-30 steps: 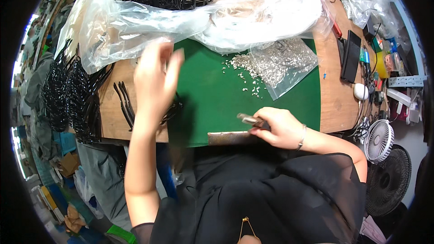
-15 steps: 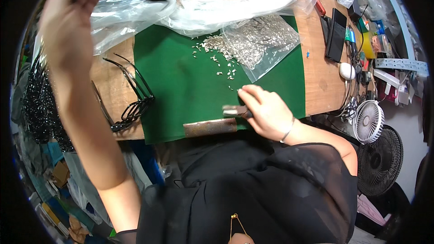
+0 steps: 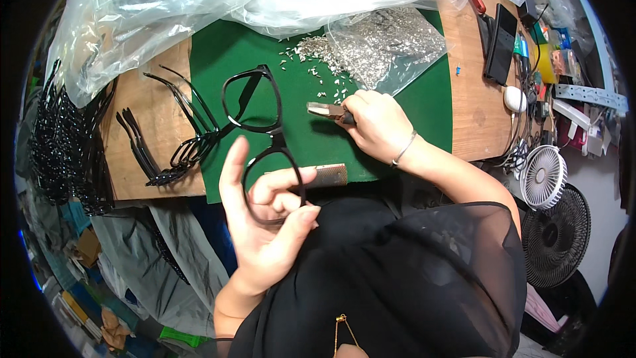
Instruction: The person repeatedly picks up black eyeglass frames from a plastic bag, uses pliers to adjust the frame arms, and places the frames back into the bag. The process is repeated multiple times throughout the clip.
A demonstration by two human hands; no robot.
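My left hand (image 3: 265,248) holds up a black eyeglass frame (image 3: 275,138) by its lower rim, with fingers showing through the lens opening. One temple of it extends above the green mat. My right hand (image 3: 381,122) is wrapped round pliers (image 3: 326,111), whose jaws point left over the mat; most of the handle is hidden in the palm. Beyond the right hand lies a clear plastic bag (image 3: 397,43) of small silvery pieces, some of them spilled loose (image 3: 315,46) on the mat. A textured brown metal strip (image 3: 329,176) lies at the mat's near edge, partly behind the left hand.
More black eyeglass frames (image 3: 192,149) lie left of the green mat (image 3: 417,132). A heap of glossy black frames (image 3: 63,139) hangs at the far left. Clear plastic sheeting (image 3: 165,10) covers the back. Right are a black phone (image 3: 501,43), cables and a white fan (image 3: 543,178).
My left hand has come down from the upper left to the front of the mat, bringing the eyeglass frame. My right hand has moved slightly up and left with the pliers.
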